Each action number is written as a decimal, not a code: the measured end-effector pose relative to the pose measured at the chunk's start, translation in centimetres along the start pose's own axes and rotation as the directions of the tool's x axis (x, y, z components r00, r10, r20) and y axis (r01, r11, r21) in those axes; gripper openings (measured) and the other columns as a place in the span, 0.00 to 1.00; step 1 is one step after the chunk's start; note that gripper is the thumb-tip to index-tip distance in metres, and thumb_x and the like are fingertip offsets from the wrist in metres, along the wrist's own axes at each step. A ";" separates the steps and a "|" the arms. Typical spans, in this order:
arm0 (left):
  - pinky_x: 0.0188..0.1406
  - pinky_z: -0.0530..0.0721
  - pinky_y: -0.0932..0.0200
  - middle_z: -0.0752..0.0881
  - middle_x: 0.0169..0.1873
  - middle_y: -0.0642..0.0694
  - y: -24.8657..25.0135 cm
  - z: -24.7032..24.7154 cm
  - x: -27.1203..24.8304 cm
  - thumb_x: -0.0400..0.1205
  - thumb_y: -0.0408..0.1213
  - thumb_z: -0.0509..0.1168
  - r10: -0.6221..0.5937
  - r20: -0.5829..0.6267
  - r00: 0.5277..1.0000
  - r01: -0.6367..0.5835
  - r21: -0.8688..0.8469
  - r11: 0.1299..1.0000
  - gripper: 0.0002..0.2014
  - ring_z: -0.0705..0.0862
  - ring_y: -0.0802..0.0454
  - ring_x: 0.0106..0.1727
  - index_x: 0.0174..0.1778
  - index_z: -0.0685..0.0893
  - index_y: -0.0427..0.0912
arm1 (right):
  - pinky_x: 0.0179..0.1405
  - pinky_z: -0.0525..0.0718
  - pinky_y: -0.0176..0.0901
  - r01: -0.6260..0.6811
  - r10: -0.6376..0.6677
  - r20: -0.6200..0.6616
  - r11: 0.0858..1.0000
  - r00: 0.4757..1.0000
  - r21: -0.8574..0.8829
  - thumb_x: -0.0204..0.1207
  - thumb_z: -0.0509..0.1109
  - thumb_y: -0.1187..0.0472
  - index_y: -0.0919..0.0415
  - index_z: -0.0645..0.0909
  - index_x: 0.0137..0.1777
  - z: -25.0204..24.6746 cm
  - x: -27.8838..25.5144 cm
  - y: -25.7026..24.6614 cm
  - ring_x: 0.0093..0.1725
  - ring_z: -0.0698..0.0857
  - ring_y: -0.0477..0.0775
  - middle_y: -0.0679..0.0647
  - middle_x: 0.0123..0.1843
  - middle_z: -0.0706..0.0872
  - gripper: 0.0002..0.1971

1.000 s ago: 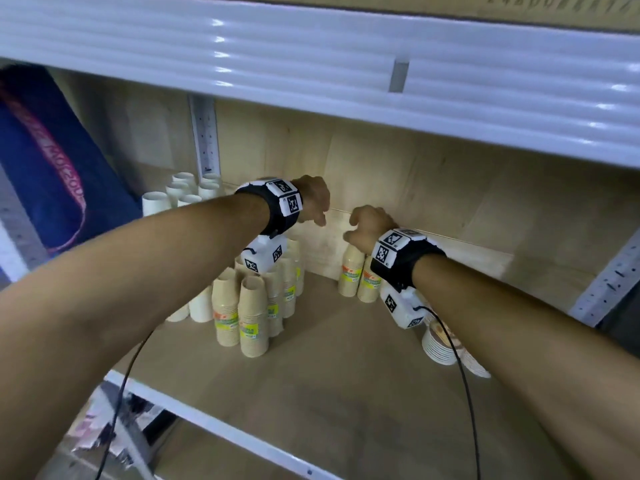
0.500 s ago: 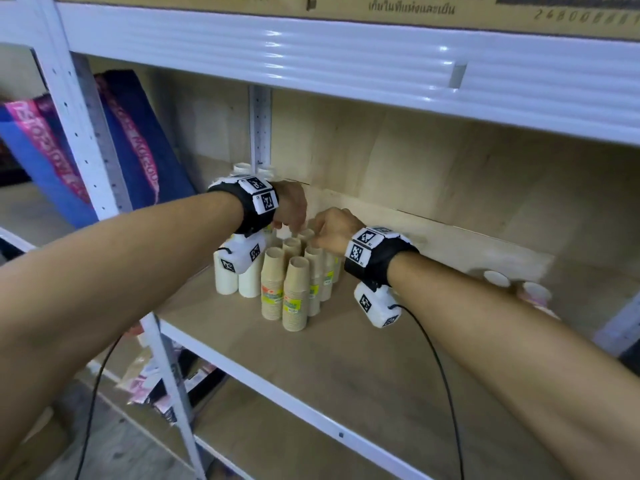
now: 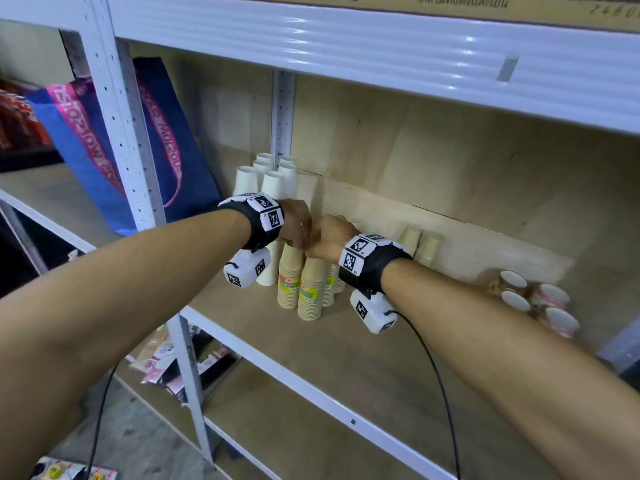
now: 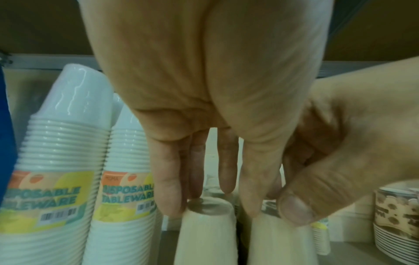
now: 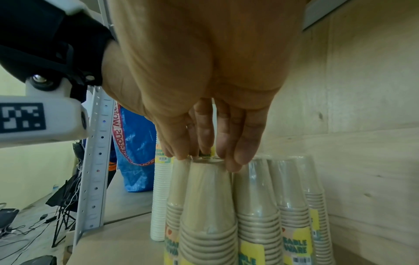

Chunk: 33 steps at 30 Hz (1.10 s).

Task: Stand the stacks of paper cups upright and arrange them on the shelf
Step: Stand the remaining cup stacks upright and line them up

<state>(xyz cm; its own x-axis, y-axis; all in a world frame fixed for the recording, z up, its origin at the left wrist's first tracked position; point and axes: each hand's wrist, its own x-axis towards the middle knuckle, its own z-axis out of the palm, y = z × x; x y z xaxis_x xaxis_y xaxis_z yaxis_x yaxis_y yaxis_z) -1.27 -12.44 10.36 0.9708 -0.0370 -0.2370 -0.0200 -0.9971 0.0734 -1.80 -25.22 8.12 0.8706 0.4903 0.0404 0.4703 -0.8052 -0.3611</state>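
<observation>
Wooden shelf [image 3: 346, 362] carrying upright white stacks [image 3: 273, 183] at back left, upright brown stacks [image 3: 310, 289] just beside them, rear stacks [image 3: 420, 245] by the back board, patterned cups [image 3: 540, 303] lying at right.

Head view overlooks the shelf [image 3: 346, 358]; both close wrist views share the brown cup stacks [image 5: 208, 206].
</observation>
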 end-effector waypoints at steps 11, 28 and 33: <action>0.23 0.75 0.69 0.88 0.53 0.40 -0.3 1.1 -0.1 0.78 0.37 0.74 0.054 -0.029 0.998 -0.054 0.004 0.999 0.19 0.79 0.52 0.35 0.64 0.86 0.36 | 0.37 0.83 0.41 -0.004 0.007 0.032 0.995 0.999 -0.103 0.64 0.78 0.62 0.57 0.80 0.31 1.0 0.5 0.0 0.42 0.86 0.56 0.56 0.41 0.86 0.08; 0.31 0.83 0.63 0.88 0.53 0.45 -0.1 1.4 -0.3 0.75 0.29 0.75 0.074 0.034 0.997 -0.072 -0.044 0.996 0.21 0.82 0.56 0.33 0.65 0.86 0.40 | 0.36 0.74 0.40 0.039 -0.019 0.125 0.987 0.992 -0.159 0.70 0.77 0.65 0.54 0.68 0.28 0.9 -0.2 0.7 0.41 0.79 0.55 0.55 0.40 0.77 0.20; 0.31 0.85 0.61 0.87 0.51 0.44 2.2 0.7 0.1 0.76 0.28 0.74 0.120 0.089 0.989 -0.113 -0.075 0.991 0.16 0.85 0.54 0.36 0.59 0.85 0.38 | 0.44 0.78 0.42 0.026 0.013 0.213 0.984 0.977 -0.178 0.73 0.76 0.62 0.65 0.81 0.42 -0.7 -1.1 2.0 0.47 0.81 0.55 0.61 0.48 0.83 0.07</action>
<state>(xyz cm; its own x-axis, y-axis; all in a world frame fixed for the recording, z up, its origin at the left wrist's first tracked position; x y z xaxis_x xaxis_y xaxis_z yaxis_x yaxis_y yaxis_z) -1.39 -14.71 9.83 0.9362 -0.1621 -0.3119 -0.1121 -0.9787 0.1722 -1.77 -27.61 8.03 0.8260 0.5395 -0.1636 0.5107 -0.8389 -0.1880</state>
